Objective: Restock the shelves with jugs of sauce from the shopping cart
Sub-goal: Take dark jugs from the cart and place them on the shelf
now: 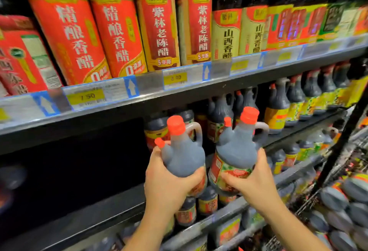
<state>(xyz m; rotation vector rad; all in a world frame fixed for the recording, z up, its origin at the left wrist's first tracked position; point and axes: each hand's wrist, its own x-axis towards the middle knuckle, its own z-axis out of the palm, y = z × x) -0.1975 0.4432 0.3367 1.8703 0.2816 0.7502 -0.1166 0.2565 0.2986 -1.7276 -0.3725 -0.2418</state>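
**Two jugs held up at the middle shelf**

Left hand [169, 183] grasps a dark-sauce plastic jug with red cap and loop handle [184, 157], fingers wrapped under its belly. Right hand [257, 181] grasps a second dark jug with red cap and red-green label [236, 149], thumb across the label. Both jugs are upright with a slight tilt, side by side in the air; can't tell if they touch. They hang in front of the black middle shelf [298, 131], where a row of similar jugs [278, 107] stands behind them. Wire shopping cart [302, 205] at lower right holds more dark jugs lying on their sides [334, 199]. Tall red-and-yellow-labelled bottles [119, 31] stand on the shelf above, yellow price tags [175, 78] on its rail
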